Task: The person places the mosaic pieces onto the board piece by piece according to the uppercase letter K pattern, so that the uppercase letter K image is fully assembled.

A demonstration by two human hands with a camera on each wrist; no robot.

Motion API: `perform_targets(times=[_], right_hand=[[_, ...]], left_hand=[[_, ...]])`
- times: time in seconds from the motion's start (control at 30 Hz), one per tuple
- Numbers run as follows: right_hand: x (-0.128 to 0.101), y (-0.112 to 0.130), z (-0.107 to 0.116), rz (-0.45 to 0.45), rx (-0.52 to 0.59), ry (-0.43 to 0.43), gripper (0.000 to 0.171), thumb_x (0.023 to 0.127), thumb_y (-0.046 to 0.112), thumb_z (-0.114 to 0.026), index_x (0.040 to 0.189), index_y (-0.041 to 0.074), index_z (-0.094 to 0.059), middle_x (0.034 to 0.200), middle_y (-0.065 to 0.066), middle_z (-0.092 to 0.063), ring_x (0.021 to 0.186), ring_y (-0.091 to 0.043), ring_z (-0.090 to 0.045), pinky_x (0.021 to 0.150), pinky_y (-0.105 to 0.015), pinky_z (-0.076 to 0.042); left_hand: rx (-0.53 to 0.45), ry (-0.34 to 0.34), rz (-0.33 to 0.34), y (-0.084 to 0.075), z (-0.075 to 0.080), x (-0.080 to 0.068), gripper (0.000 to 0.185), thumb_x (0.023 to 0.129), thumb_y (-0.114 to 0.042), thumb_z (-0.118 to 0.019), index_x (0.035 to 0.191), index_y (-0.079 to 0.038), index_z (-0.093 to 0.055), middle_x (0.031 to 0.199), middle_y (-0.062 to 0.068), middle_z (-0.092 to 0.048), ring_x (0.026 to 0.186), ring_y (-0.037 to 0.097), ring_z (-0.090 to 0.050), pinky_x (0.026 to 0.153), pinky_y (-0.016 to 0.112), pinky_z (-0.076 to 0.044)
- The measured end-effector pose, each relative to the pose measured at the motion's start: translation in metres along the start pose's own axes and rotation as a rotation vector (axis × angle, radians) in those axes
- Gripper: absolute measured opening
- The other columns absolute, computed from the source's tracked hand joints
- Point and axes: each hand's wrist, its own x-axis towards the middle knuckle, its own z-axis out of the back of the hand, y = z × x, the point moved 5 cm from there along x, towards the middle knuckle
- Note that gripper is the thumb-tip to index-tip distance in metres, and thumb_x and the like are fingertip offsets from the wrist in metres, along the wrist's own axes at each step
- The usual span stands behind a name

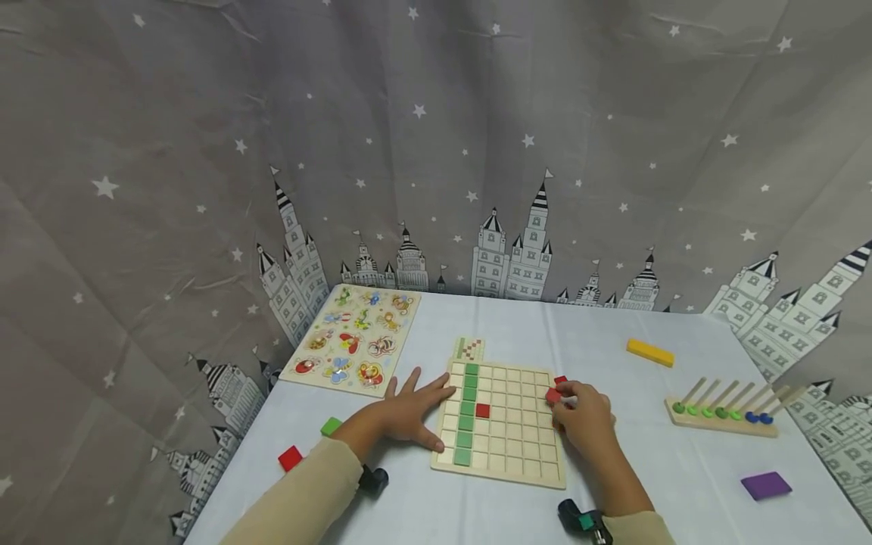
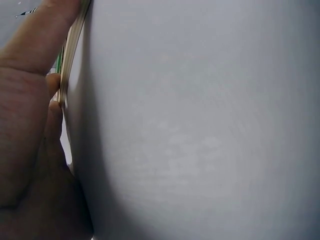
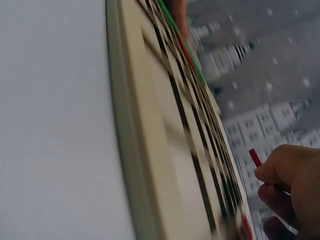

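A wooden grid board [image 1: 524,437] lies on the white table. One of its columns holds several green square tiles [image 1: 466,409], and a red tile [image 1: 482,410] sits in a cell just right of them. My left hand [image 1: 409,415] has its fingers spread, with fingertips and thumb at the board's left edge. Between thumb and fingers, my right hand [image 1: 587,420] pinches a red square tile [image 3: 255,157] above the board's right edge. More red tile [image 1: 561,380] shows just behind that hand. A small pattern card [image 1: 469,348] stands at the board's back edge.
At the back left lies an insect picture puzzle [image 1: 354,341]. Green tiles [image 1: 331,426] and red tiles [image 1: 290,458] lie by the left forearm. To the right are a yellow bar [image 1: 650,353], a peg stand with beads [image 1: 722,428] and a purple block [image 1: 766,485]. A curtain hangs behind the table.
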Motion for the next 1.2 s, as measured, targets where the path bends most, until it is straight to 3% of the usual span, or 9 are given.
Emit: perform_targets(times=[0.13, 0.33, 0.57, 0.77, 0.9, 1.0, 1.1, 1.2], right_hand=[[-0.004, 0.034, -0.028, 0.123, 0.070, 0.074, 0.034, 0.090, 0.010, -0.066, 0.123, 0.012, -0.073, 0.125, -0.009, -0.069, 0.111, -0.027, -0.058, 0.093, -0.046, -0.049], [-0.001, 0.052, -0.056, 0.135, 0.022, 0.120, 0.030, 0.087, 0.012, -0.074, 0.117, 0.015, -0.077, 0.124, -0.009, -0.070, 0.117, -0.030, -0.057, 0.101, -0.051, -0.050], [0.002, 0.052, -0.063, 0.107, 0.014, 0.149, 0.032, 0.089, 0.018, -0.078, 0.121, 0.024, -0.079, 0.131, -0.006, -0.067, 0.130, -0.032, -0.051, 0.105, -0.053, -0.049], [0.002, 0.053, -0.062, 0.127, 0.013, 0.151, 0.030, 0.091, 0.019, -0.075, 0.119, 0.026, -0.081, 0.129, -0.005, -0.069, 0.130, -0.031, -0.054, 0.102, -0.051, -0.051], [-0.002, 0.049, -0.050, 0.108, 0.093, 0.129, 0.029, 0.094, 0.020, -0.073, 0.123, 0.023, -0.079, 0.131, -0.007, -0.069, 0.129, -0.032, -0.057, 0.103, -0.053, -0.052], [-0.003, 0.032, -0.025, 0.090, 0.144, 0.051, 0.029, 0.097, 0.021, -0.071, 0.125, 0.018, -0.076, 0.132, -0.010, -0.068, 0.132, -0.035, -0.057, 0.106, -0.058, -0.049], [-0.002, 0.001, 0.003, -0.006, 0.159, -0.036, 0.033, 0.098, 0.023, -0.070, 0.130, 0.015, -0.072, 0.136, -0.013, -0.064, 0.133, -0.037, -0.050, 0.104, -0.058, -0.051], [-0.001, -0.034, 0.022, -0.127, 0.106, -0.051, 0.044, 0.097, 0.025, -0.072, 0.138, 0.013, -0.064, 0.141, -0.019, -0.058, 0.133, -0.040, -0.044, 0.103, -0.058, -0.052]], left_hand=[[0.003, -0.002, 0.005, 0.001, -0.001, 0.001, 0.115, 0.069, -0.076, -0.081, 0.165, -0.044, -0.027, 0.176, -0.018, -0.004, 0.162, 0.040, 0.013, 0.121, 0.075, 0.010], [-0.013, -0.004, 0.008, -0.001, -0.003, 0.001, 0.115, 0.068, -0.076, -0.082, 0.165, -0.044, -0.028, 0.177, -0.016, -0.005, 0.162, 0.041, 0.012, 0.121, 0.076, 0.010], [-0.001, 0.001, 0.015, -0.001, -0.001, 0.001, 0.115, 0.069, -0.076, -0.081, 0.165, -0.044, -0.028, 0.176, -0.017, -0.005, 0.162, 0.040, 0.013, 0.121, 0.075, 0.010], [0.006, 0.001, 0.011, 0.000, -0.001, 0.003, 0.114, 0.070, -0.076, -0.081, 0.165, -0.043, -0.027, 0.177, -0.017, -0.005, 0.162, 0.039, 0.013, 0.121, 0.075, 0.010], [0.010, 0.003, 0.004, -0.002, -0.002, 0.006, 0.115, 0.069, -0.077, -0.081, 0.165, -0.044, -0.027, 0.177, -0.017, -0.004, 0.162, 0.041, 0.012, 0.121, 0.076, 0.010], [0.010, 0.003, -0.009, -0.004, -0.004, 0.008, 0.115, 0.069, -0.078, -0.080, 0.165, -0.044, -0.027, 0.177, -0.016, -0.004, 0.162, 0.041, 0.012, 0.120, 0.076, 0.009], [0.007, 0.003, -0.006, -0.004, -0.004, 0.008, 0.116, 0.069, -0.079, -0.080, 0.165, -0.044, -0.026, 0.177, -0.016, -0.004, 0.162, 0.041, 0.012, 0.120, 0.076, 0.010], [0.004, 0.003, 0.016, -0.002, -0.003, 0.006, 0.116, 0.068, -0.078, -0.081, 0.165, -0.044, -0.027, 0.177, -0.016, -0.005, 0.162, 0.040, 0.013, 0.120, 0.076, 0.011]])
